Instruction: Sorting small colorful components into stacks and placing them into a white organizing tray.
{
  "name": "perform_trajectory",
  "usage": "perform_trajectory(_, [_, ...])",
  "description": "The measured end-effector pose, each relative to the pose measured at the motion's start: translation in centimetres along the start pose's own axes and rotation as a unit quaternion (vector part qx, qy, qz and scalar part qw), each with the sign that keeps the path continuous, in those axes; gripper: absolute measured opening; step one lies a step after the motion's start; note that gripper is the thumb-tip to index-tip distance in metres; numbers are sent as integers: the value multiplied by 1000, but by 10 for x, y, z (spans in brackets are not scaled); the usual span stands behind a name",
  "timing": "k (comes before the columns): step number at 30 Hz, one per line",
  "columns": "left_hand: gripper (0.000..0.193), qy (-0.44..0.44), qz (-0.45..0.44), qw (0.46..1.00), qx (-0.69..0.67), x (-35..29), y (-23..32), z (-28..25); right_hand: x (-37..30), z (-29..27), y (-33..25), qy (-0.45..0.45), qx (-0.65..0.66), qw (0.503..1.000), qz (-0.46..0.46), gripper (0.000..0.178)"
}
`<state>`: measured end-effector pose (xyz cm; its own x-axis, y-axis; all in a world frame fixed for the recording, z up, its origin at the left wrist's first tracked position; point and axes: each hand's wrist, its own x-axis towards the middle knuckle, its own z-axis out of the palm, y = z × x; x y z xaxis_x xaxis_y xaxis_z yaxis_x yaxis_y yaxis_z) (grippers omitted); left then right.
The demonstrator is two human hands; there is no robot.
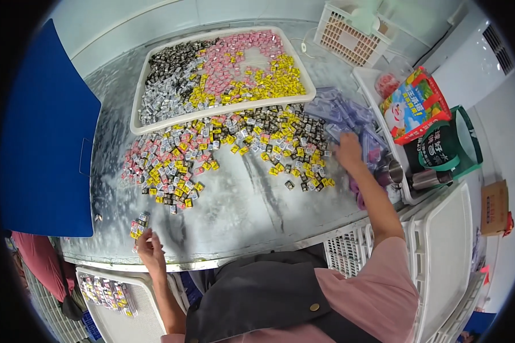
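Low on the left, my left hand [150,251] has its fingers bent against a small packet [138,226] of yellow, black and pink wrapped pieces, just above the table's near edge. The packet's lower part is behind the fingers. My right hand [348,150] reaches into a pile of purple-tinted clear plastic sleeves [340,110] on the right. Its fingertips are among the sleeves, and what they grip is hidden. Between the hands, loose wrapped pieces [180,163] in pink, yellow, black and silver lie spread across the table. Behind them, a white tray [223,106] is full of similar pieces sorted roughly by colour.
A blue panel [48,137] stands at the left. Along the right are a white bin [377,106], a colourful bag [415,106], a green bag [440,146] and metal cups [390,171]. Filled packets [106,294] lie in a lower-left tray [117,326]. A white basket [352,34] stands behind.
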<state>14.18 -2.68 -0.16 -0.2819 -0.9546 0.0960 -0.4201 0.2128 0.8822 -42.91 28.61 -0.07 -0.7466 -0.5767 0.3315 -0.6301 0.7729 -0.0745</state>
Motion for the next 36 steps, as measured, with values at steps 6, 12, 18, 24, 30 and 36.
perform_trajectory(6, [31, -60, 19, 998, 30, -17, 30, 39, 23, -4, 65, -157, 107, 979, -76, 22])
perform_trajectory(12, [27, -78, -29, 995, 47, -39, 41, 47, 41, -13, 77, -260, 231, 937, -35, 22])
perform_trajectory(18, [28, -92, -9, 993, 80, -48, 37, 51, 44, -15, 83, -300, 305, 904, 27, 22])
perform_trajectory(24, [26, -113, -7, 991, 70, -51, 48, 66, 42, -15, 87, -276, 280, 920, -10, 20])
perform_trajectory(30, [23, -124, -11, 989, 76, -54, 52, 71, 25, -10, 60, -157, 74, 979, -107, 17])
perform_trajectory(36, [24, -129, -10, 989, 72, -57, 61, 75, 15, 8, 58, -96, 51, 990, -93, 13])
